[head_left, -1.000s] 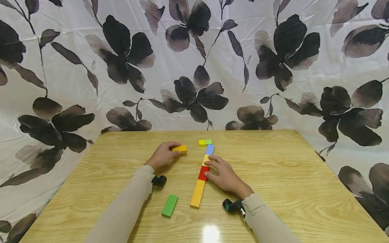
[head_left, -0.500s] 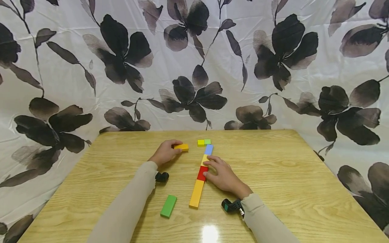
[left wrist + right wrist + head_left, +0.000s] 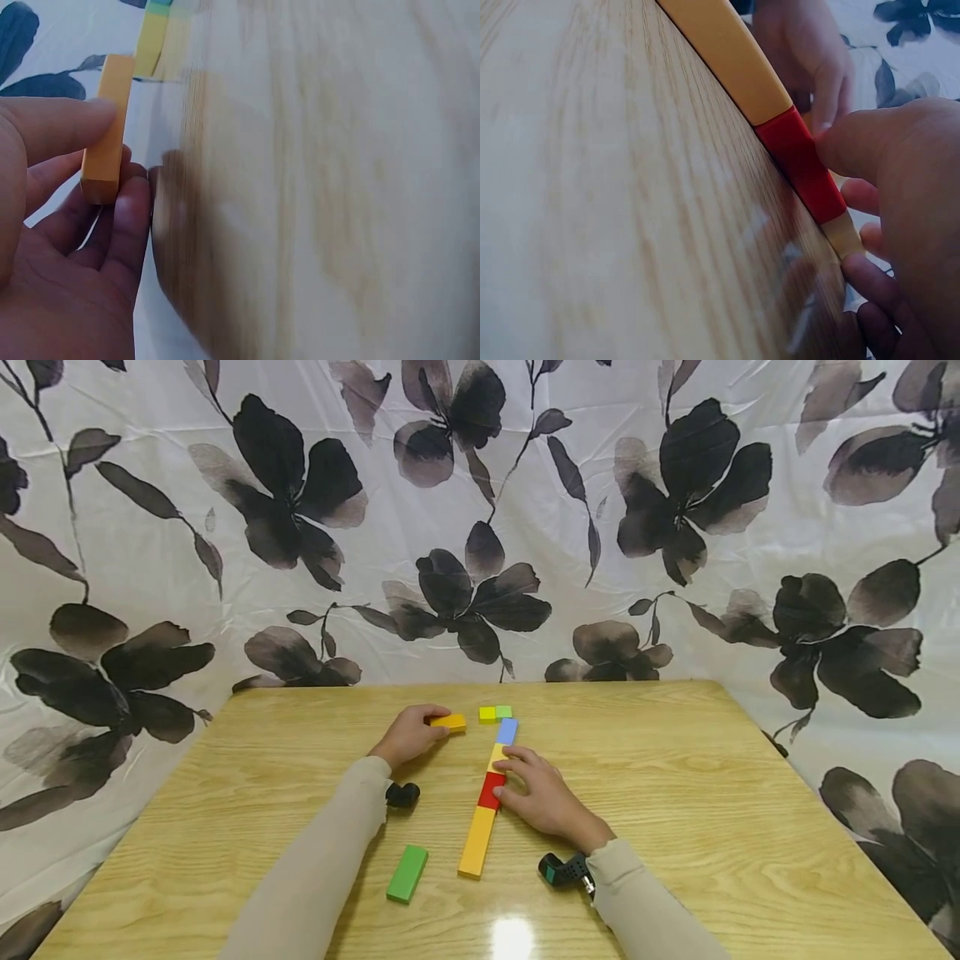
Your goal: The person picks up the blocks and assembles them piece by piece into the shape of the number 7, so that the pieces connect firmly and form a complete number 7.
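My left hand pinches an orange block between thumb and fingers, left of the row's far end. In the left wrist view the thumb presses one face of this orange block, with fingertips behind it. A straight row runs away from me: a long orange block, a red block, a pale yellow block and a blue block. Along its right side lies my right hand, fingers loosely bent. Its thumb touches the red block, and its fingertips are at the pale yellow one.
A bright yellow block and a light green block sit side by side beyond the row's far end. Nearer me, left of the row, lies a green block. A flowered cloth hangs behind the wooden table.
My left hand has carried the orange block slightly right, closer to the bright yellow block. The right hand stays at the row. The head view has shifted a little.
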`<state>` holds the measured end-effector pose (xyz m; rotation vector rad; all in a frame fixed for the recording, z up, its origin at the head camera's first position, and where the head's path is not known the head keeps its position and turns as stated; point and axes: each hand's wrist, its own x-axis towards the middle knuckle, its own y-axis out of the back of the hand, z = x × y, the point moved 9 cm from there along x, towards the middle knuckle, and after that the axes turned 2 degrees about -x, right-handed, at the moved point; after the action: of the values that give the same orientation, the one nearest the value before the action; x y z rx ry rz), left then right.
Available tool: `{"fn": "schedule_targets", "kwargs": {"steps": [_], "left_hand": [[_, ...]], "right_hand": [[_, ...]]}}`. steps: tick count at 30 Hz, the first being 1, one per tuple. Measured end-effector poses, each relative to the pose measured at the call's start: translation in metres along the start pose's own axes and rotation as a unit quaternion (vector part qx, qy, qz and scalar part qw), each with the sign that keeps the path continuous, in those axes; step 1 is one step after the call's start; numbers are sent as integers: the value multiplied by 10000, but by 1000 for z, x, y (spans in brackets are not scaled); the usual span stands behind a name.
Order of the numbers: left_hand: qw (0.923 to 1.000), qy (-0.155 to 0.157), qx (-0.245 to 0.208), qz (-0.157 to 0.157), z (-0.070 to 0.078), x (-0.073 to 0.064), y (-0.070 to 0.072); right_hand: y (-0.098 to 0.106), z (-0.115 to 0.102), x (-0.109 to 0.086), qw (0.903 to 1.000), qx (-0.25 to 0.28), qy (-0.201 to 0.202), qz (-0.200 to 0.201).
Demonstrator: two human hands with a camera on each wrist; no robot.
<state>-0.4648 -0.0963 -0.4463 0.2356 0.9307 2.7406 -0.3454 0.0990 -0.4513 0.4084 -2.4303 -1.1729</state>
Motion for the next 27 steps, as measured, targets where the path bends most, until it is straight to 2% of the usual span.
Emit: {"fn": "schedule_targets", "kwargs": {"steps": [8,19,27], "left_hand": [[9999,-1,-98,82,5,8,-3],[9994,88,40,321,8,13,-5],[9994,239,188,173,11,16,-8]], "right_hand": [[1,0,0,10000,-57,16,5],[-1,-1,0,10000,-19,21,-35],[1,-2,0,10000,-27,-5,-23]]}}
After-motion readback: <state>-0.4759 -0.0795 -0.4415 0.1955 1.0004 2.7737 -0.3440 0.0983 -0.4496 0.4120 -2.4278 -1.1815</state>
